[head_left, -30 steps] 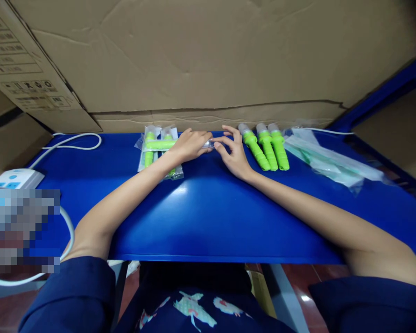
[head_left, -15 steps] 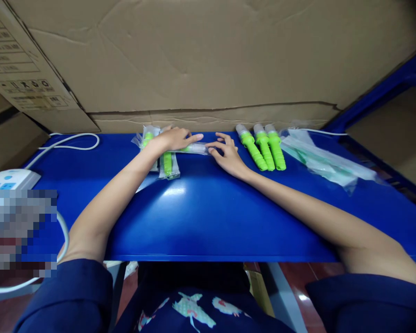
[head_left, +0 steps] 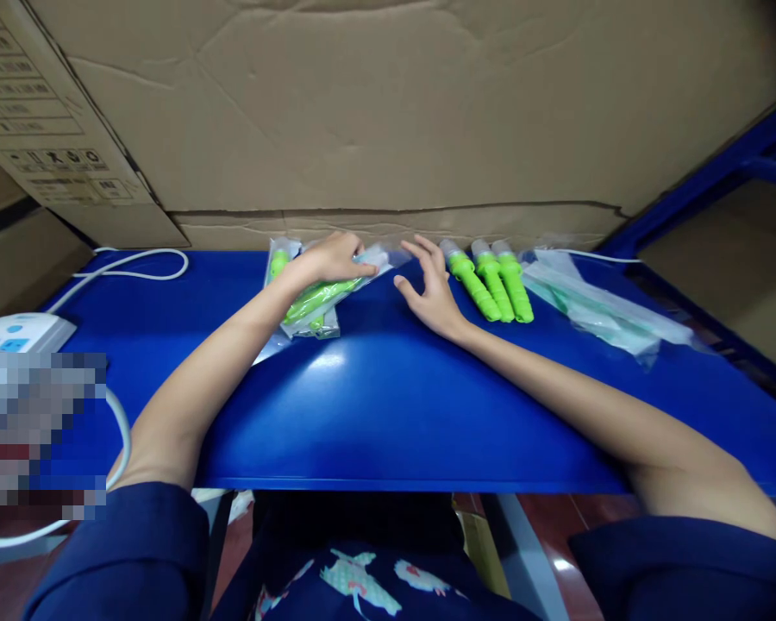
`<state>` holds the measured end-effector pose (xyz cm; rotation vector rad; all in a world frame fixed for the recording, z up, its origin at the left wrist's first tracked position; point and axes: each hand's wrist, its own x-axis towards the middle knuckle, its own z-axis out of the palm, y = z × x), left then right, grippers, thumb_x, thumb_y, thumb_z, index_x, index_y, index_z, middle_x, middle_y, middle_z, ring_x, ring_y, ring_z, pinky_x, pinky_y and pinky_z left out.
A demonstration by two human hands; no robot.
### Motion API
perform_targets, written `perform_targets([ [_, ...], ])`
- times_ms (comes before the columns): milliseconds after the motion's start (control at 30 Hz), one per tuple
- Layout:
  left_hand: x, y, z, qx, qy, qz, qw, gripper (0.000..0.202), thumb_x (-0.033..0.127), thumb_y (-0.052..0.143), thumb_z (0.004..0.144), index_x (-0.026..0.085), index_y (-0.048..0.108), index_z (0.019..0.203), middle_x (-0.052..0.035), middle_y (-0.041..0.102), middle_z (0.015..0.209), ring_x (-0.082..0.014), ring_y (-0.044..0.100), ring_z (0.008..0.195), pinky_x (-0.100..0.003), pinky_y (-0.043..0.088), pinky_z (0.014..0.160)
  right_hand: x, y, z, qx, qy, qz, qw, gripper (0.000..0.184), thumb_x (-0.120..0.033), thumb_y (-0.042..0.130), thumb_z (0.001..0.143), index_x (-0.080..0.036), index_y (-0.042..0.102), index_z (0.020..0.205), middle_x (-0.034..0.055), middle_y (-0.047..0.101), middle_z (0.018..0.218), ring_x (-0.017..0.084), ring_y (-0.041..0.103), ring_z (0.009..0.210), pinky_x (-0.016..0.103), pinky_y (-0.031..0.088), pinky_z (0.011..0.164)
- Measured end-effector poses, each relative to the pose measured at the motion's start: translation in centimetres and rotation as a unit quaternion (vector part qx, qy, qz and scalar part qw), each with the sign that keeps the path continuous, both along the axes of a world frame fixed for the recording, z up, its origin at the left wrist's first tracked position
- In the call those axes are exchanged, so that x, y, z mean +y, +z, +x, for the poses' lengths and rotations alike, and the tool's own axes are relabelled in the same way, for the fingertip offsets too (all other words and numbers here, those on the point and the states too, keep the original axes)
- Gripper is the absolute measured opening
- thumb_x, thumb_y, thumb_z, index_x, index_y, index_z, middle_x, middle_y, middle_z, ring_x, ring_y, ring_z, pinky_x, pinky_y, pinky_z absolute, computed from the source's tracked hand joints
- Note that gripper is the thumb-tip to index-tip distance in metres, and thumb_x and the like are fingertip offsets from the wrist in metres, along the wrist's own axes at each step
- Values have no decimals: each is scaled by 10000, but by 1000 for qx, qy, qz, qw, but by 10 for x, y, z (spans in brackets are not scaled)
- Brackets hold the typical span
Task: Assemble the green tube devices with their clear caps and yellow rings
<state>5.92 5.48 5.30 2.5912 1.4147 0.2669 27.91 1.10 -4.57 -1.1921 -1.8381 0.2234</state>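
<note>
My left hand (head_left: 337, 259) is closed around a bright green ribbed tube in a clear plastic bag (head_left: 323, 297), which slants across other bagged green tubes. One of these, a bagged tube (head_left: 279, 261), shows left of my wrist; another bagged tube (head_left: 327, 326) lies partly hidden underneath. My right hand (head_left: 432, 289) is open, fingers spread, just right of the bag's end and holding nothing. Close to its right, three unbagged green tubes (head_left: 490, 280) with clear caps lie side by side. What exactly the tubes are, I cannot tell.
Clear plastic bags (head_left: 595, 297) with pale green showing lie at the right on the blue table (head_left: 375, 414). A cardboard wall (head_left: 375, 112) stands along the back. At the left are a white power strip (head_left: 22, 335) and its cable (head_left: 148, 263). A blue frame (head_left: 704, 164) rises at the right.
My left hand has closed on the bagged tube, which now slants instead of lying nearly level. My right hand has opened wider and moved slightly right, away from the bag's end.
</note>
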Motion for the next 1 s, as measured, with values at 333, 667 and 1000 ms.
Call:
perform_targets([
  [333,16,2,-2,-220,19,26,975,391,403,449,1013,144,532,1293,-129,706,1073,-253,682,1030,-391,558,886,15,49,-1,64,48,-11,997,527,-686,490,983,-321,559,1357,99,612,1395,301,619,1262,531,508,1086],
  [667,3,-19,24,-420,93,-78,899,500,467,683,954,174,436,1276,-127,673,1076,-249,705,1013,-415,579,885,37,75,-35,252,164,-289,909,576,-749,484,964,-219,691,1051,72,760,924,241,756,860,348,622,679],
  [1000,-5,-32,27,-470,78,-190,859,391,474,724,920,210,478,1070,-31,647,841,-184,689,769,-347,585,738,43,64,-23,335,122,-358,863,227,-320,793,886,-176,670,761,22,745,758,112,681,622,198,573,589],
])
